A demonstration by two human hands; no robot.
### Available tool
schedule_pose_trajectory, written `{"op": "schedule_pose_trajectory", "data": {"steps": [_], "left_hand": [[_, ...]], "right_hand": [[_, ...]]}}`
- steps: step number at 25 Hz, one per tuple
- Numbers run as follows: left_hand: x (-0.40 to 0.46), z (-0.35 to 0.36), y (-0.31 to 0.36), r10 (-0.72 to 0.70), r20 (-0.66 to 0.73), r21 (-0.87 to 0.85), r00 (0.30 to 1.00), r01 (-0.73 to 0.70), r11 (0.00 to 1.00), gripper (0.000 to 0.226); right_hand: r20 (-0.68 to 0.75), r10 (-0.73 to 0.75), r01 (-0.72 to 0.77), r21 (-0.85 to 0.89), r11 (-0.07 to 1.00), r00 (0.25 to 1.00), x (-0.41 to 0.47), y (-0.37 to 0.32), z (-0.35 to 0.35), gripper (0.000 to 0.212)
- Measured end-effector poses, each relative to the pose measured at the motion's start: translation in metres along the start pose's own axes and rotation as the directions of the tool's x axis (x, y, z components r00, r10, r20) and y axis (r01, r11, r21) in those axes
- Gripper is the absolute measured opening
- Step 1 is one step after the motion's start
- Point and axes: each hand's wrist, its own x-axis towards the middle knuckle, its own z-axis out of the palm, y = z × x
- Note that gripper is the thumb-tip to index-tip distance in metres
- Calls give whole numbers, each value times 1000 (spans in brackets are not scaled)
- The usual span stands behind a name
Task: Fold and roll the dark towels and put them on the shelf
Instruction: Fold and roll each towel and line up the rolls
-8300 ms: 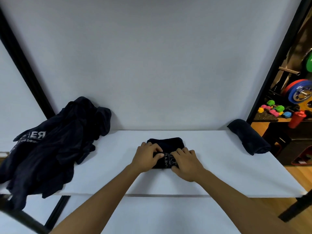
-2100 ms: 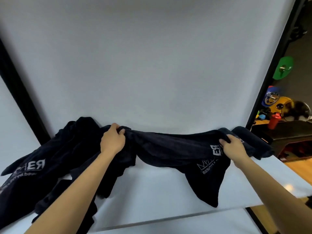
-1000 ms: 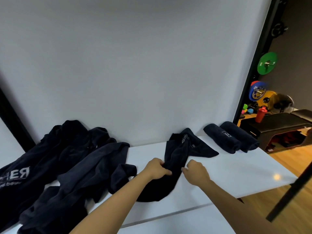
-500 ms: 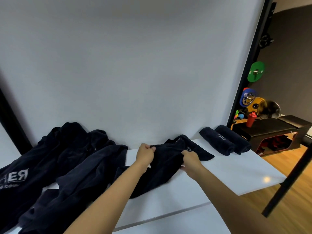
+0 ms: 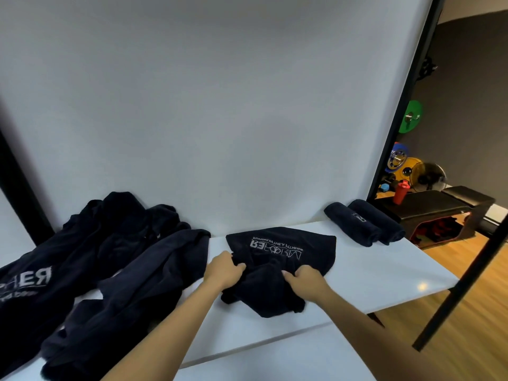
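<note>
A dark towel [image 5: 283, 259] with white lettering lies partly spread on the white shelf [image 5: 384, 273], its near part bunched. My left hand [image 5: 222, 269] grips the towel's left side and my right hand [image 5: 305, 280] grips its bunched fabric on the right. Two rolled dark towels [image 5: 362, 225] lie side by side at the back right of the shelf. A heap of unfolded dark towels [image 5: 110, 259] covers the shelf's left part.
A white wall rises just behind the shelf. A black frame post [image 5: 461, 281] crosses at the right. Beyond it stand a black bench [image 5: 439, 207], a red bottle [image 5: 400, 192] and coloured weight plates [image 5: 411, 116] over a wooden floor.
The towel has come down from the back of the shelf and spread, its lettering now facing up. Both hands have drawn nearer to me, still gripping it. The view has tilted slightly.
</note>
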Motion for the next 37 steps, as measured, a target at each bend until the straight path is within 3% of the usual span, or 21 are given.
{"op": "schedule_pose_trajectory", "data": {"steps": [4, 6, 9, 11, 13, 15, 17, 19, 21, 23, 24, 27, 30, 32, 34, 35, 37], "left_hand": [[-8, 4, -7, 69, -35, 4, 997, -69, 998, 25], [-8, 4, -12, 68, -48, -6, 997, -68, 998, 23], [-9, 1, -16, 48, -78, -47, 996, -52, 998, 17], [-12, -4, -12, 12, -111, -140, 994, -28, 990, 19], [-17, -17, 1, -11, -152, -301, 988, -36, 953, 26], [-27, -39, 26, 13, -225, -453, 974, -117, 884, 23], [-40, -65, 57, 56, -327, -554, 943, -240, 797, 17], [-50, -80, 78, 88, -441, -559, 893, -350, 752, 17], [-50, -75, 74, 67, -457, -528, 887, -331, 782, 20], [-44, -46, 53, -13, -339, -480, 941, -162, 862, 27], [-43, -27, 41, -52, -272, -441, 961, -76, 894, 30], [-51, 15, 25, -123, -188, -405, 974, 37, 914, 26], [-68, 27, 29, -151, -142, -421, 978, 78, 903, 43], [-81, 29, 34, -171, -191, -410, 967, 79, 909, 47], [-94, 33, 36, -190, -252, -426, 949, 67, 902, 47], [-101, 34, 35, -198, -262, -446, 945, 64, 893, 46], [-110, 31, 32, -194, -269, -487, 943, 41, 872, 41]], "right_hand": [[-45, -15, 11, -79, 997, 999, -3, -9, 9, 40], [-98, 10, -11, -18, 1000, 995, -4, -13, 4, 31], [-292, 75, -43, 113, 993, 954, -7, -13, -16, 8], [-378, 150, -65, 228, 972, 914, -4, -15, -39, 15], [-372, 225, -81, 364, 928, 901, 7, -19, -63, 26], [-290, 265, -58, 566, 822, 920, 24, -22, -91, 31], [-258, 211, 65, 763, 643, 943, 32, -28, -122, 23], [-265, 108, 167, 825, 541, 958, 29, -25, -143, 27], [-37, 12, 23, 796, 604, 999, 21, -6, -139, 51], [342, -74, -199, 695, 691, 937, 7, 25, -115, 51], [429, -92, -230, 639, 734, 899, 2, 41, -102, 45], [385, -140, -141, 618, 774, 912, 2, 73, -78, 27], [280, -144, -95, 690, 718, 949, 4, 83, -73, 52], [333, -114, -205, 778, 594, 936, 7, 90, -76, 58], [512, -105, -419, 790, 448, 853, 2, 93, -85, 42], [576, -101, -487, 761, 429, 811, -4, 93, -89, 35], [598, -82, -504, 734, 455, 797, -12, 94, -94, 31]]}}
